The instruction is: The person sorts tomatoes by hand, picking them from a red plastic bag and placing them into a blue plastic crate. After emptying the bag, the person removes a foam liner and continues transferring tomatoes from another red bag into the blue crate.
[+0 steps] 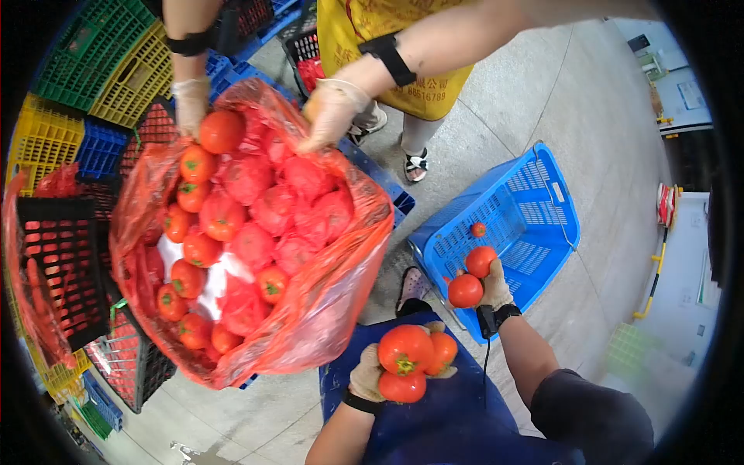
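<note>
My left hand (367,375), gloved, holds three red tomatoes (405,349) in a cluster above the dark blue apron (465,411). Over the near edge of a blue slatted basket (542,213), my right hand (497,288), also gloved, grips tomatoes (465,291); two show clearly. One small-looking tomato (478,229) lies inside this basket. At the left, a large open red plastic bag (341,302) contains several tomatoes (222,215), some covered by red film. A co-worker's two gloved hands (333,116) hold the bag's far rim.
The co-worker stands beyond the bag in a yellow apron (434,81). Black crates (58,271) and stacked green (93,46), yellow and blue crates line the left side. A blue pallet (384,182) lies partly behind the bag. A shoe (412,287) shows between bag and basket.
</note>
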`<state>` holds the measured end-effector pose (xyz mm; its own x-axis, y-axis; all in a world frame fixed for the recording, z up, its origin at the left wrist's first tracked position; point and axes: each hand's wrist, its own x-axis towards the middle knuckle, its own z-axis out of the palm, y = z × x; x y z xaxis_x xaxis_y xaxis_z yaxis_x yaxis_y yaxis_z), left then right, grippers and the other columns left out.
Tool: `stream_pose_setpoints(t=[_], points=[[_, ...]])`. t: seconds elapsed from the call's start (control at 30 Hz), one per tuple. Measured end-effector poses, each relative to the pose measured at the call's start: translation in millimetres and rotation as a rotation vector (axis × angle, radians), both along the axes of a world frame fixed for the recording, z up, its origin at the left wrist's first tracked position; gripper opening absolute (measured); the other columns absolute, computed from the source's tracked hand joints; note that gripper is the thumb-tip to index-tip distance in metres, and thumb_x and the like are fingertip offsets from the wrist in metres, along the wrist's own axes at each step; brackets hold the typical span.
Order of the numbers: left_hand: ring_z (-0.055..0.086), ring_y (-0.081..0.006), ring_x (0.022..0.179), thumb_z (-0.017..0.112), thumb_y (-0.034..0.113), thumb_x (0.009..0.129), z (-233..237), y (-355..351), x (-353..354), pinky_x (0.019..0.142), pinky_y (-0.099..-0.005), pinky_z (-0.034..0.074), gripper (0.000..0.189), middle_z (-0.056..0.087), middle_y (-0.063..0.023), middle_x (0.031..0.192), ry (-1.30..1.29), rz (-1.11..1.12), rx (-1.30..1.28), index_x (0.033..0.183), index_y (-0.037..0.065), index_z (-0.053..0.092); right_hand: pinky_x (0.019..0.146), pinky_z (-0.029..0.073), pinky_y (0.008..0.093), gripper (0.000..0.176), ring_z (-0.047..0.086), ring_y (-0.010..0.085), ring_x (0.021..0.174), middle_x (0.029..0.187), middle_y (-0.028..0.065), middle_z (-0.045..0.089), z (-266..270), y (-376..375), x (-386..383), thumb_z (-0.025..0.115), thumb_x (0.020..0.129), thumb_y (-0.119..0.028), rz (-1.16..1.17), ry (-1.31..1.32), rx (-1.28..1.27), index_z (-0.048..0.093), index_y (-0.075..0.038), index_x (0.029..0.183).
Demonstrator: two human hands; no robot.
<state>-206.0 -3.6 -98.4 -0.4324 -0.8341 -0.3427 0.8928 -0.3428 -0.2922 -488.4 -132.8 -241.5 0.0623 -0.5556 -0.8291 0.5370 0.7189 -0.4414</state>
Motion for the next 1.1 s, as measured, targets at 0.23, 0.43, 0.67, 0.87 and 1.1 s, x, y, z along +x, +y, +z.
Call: stream_pose_setpoints(t=[0.23,0.43,0.67,0.87,1.1], points=[[0.039,-0.0340,0.131,0.063,0.070,0.072,-71.6,-4.8,-53.9,0.109,-0.0454,0.034,0.093,0.024,-0.0150,0.152,-0.226,-0.420,0.190,0.135,0.004,0.045,0.089,0.045,0.0598,0.071,0.055,0.0424,0.106,0.118,0.0154,0.055,-142.9,-27.0,-101.0,0.069,0.074,-0.057,0.454,0.143,0.337,0.049,-0.014,0.126],[0.045,-0.0362,0.128,0.069,0.052,0.079,-131.8,6.9,-85.9,0.109,-0.0522,0.032,0.095,0.040,-0.0168,0.143,0.130,-0.066,0.089,0.144,-0.003,0.026,0.091,0.048,0.0456,0.074,0.059,0.0277,0.106,0.116,0.0126,0.060,-183.5,-36.8,-42.1,0.072,0.074,-0.047,0.922,0.470,0.175,0.045,-0.013,0.135],[0.048,-0.0354,0.125,0.067,0.052,0.081,-166.8,-32.7,-109.2,0.105,-0.0552,0.037,0.086,0.045,-0.0185,0.137,-0.102,-0.215,0.168,0.141,0.001,0.033,0.091,0.044,0.0384,0.069,0.055,0.0258,0.106,0.121,0.0129,0.058,-149.3,-23.7,-31.7,0.064,0.081,-0.051,0.818,0.433,0.097,0.049,-0.006,0.132],[0.060,-0.0250,0.101,0.048,0.050,0.094,-217.7,-50.3,-192.7,0.079,-0.0490,0.054,0.054,0.057,-0.0103,0.117,-0.530,-0.335,0.186,0.128,0.008,0.048,0.101,0.039,0.0469,0.061,0.052,0.0289,0.117,0.129,0.0155,0.053,-97.8,9.1,-70.0,0.048,0.093,-0.054,0.299,-0.376,-0.162,0.050,-0.003,0.128],[0.047,-0.0282,0.122,0.054,0.050,0.088,-280.1,-41.6,-260.8,0.101,-0.0436,0.039,0.065,0.047,-0.0108,0.132,-1.855,-0.762,-0.362,0.137,0.010,0.037,0.075,0.054,0.0376,0.053,0.064,0.0236,0.083,0.101,0.0118,0.064,-184.2,17.2,-102.6,0.064,0.087,-0.047,0.246,0.080,0.249,0.060,0.000,0.110]])
